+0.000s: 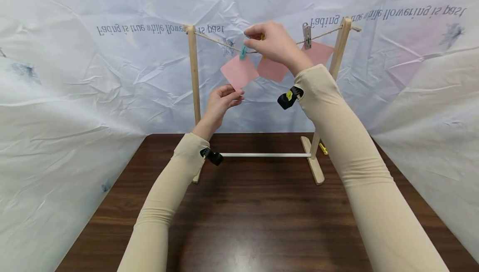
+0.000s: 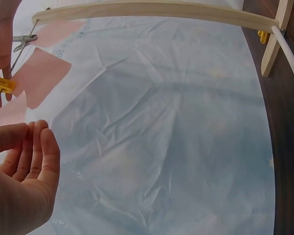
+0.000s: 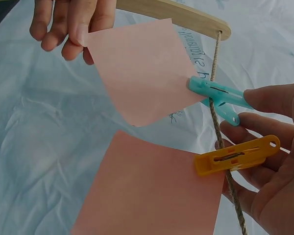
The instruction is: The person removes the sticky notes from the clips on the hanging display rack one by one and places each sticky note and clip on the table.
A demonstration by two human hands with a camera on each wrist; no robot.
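A pink paper square [image 1: 239,72] hangs by one corner from a teal clothespin [image 3: 220,93] on the twine [image 3: 215,122]. My left hand [image 1: 223,102] pinches its lower corner between thumb and fingers. Up at the line, my right hand [image 1: 275,44] has its thumb on one handle of the teal clothespin and a fingertip at the other. Just beside it, a yellow clothespin [image 3: 237,155] holds a second pink paper square [image 3: 154,191] on the twine, in front of the right fingers. In the left wrist view, the left hand [image 2: 27,171] partly hides the first square.
Wooden posts [image 1: 193,72] carry the twine, with a white rod [image 1: 265,155] low between them. A grey clothespin [image 1: 307,35] holds a third pink paper [image 1: 319,52] at right. Another yellow clothespin [image 1: 323,149] lies on the dark table [image 1: 254,213]. Pale printed sheeting [image 1: 149,68] hangs behind.
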